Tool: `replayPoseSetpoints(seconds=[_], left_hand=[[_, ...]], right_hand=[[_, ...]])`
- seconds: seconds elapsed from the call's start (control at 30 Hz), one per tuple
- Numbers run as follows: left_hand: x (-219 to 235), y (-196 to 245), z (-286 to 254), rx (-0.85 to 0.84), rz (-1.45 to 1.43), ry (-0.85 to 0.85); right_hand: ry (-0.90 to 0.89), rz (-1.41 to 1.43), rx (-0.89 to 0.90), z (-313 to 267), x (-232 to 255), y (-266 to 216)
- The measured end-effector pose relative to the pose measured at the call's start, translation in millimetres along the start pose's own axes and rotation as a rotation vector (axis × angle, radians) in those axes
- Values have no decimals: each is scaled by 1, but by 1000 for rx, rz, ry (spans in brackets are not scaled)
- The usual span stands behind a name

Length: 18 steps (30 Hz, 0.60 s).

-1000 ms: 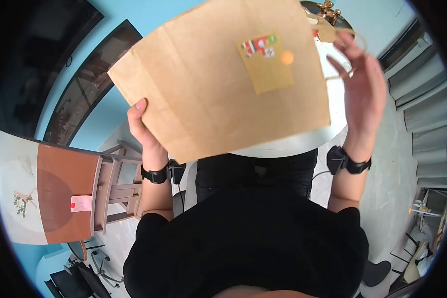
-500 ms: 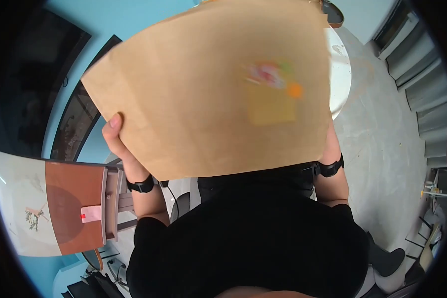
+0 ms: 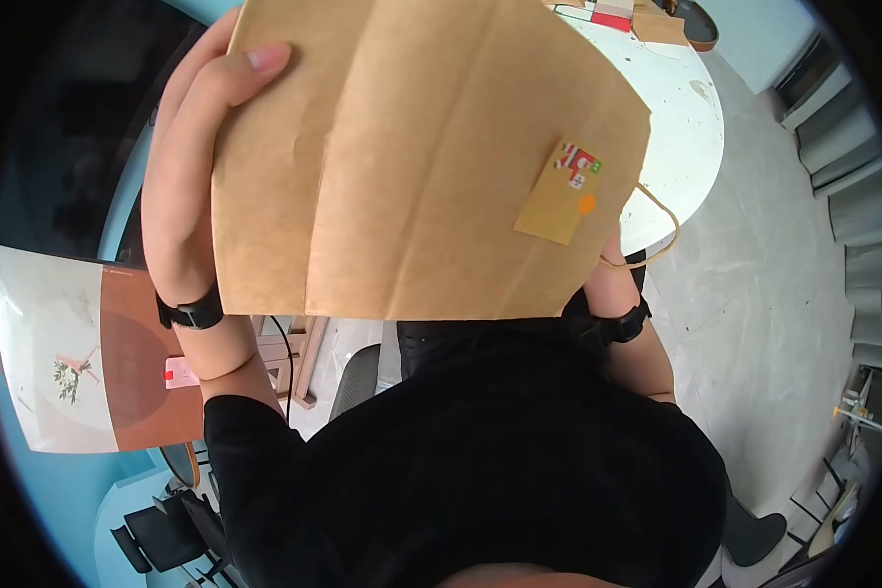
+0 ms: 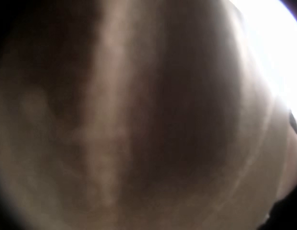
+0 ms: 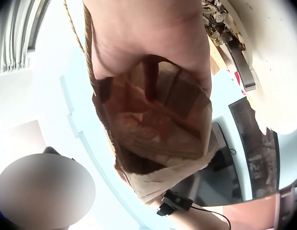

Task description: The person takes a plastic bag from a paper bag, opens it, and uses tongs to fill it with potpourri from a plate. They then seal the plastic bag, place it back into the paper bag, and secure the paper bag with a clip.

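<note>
The brown paper bag [image 3: 392, 176] is up at twelve o'clock, off the white counter [image 3: 691, 147] at one; its mouth is open, contents unclear. The left hand [image 3: 196, 113] grips its ten o'clock edge, thumb on the front. The right hand [image 5: 148, 33] reaches into the mouth; how far its fingers open cannot be told. A sticker [image 3: 549, 211] at four o'clock on the bag has a small red-and-white picture, no readable writing.
</note>
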<state>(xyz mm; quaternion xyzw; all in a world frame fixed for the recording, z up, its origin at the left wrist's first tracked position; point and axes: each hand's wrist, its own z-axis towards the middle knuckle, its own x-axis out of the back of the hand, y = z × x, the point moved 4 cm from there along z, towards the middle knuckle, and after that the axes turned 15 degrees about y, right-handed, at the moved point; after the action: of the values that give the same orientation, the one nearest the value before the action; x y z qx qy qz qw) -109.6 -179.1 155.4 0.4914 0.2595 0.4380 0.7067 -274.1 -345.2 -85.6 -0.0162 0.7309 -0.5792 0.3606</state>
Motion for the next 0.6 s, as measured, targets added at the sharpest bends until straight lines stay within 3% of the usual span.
replayPoseSetpoints(seconds=[0.07, 0.17, 0.23, 0.4, 0.47, 0.5, 0.6], left_hand=[[-3, 1, -7, 142, -91, -43], [4, -8, -7, 131, 13, -75], [12, -24, 6, 128, 52, -246], [40, -66, 26, 210, 130, -414], [12, -7, 31, 834, 57, -15], [11, 1, 30, 970, 13, 99], [27, -21, 28, 920, -92, 240]], right_hand=[[-1, 8, -12, 4, -2, 3], [2, 14, -45, 6, -3, 12], [16, 16, -77, 2, 7, 20], [142, 77, -244, -2, 80, 63], [191, 74, -189, 5, 96, 56], [210, 53, -124, 8, 87, 39], [140, 30, 80, 8, 45, -29]])
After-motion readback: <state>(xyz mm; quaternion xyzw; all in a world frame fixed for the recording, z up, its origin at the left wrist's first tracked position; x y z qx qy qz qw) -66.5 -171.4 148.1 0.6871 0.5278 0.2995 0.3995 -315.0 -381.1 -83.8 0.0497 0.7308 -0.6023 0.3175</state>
